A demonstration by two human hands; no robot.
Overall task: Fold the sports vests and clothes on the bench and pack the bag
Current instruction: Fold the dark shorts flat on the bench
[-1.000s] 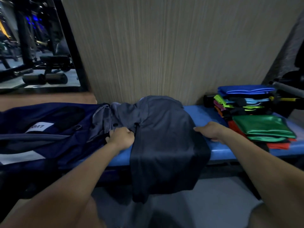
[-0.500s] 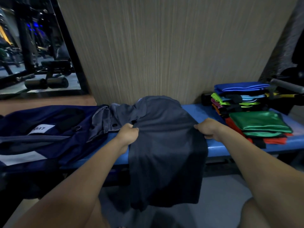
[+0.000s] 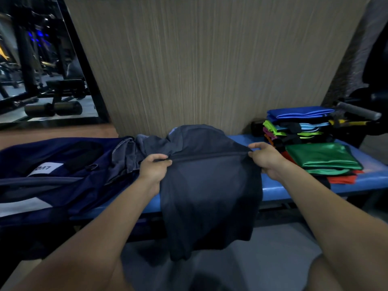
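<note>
A dark grey shirt lies across the blue bench, its lower half hanging over the front edge. My left hand pinches the shirt's left side and my right hand pinches its right side, raising a taut fold line between them. An open navy sports bag with a white label rests on the bench's left end, touching the shirt. A stack of folded vests, blue on top, and a folded green vest over red cloth sit at the right end.
A wood-grain wall panel rises right behind the bench. Gym equipment with black foam rollers shows at the far left. A grey padded bar juts in behind the vest stack. Grey floor lies under the bench.
Both hands have closed on the shirt's sides and lifted them slightly, pulling a straight fold line tight across the cloth. The shirt's hem hangs a little higher than before.
</note>
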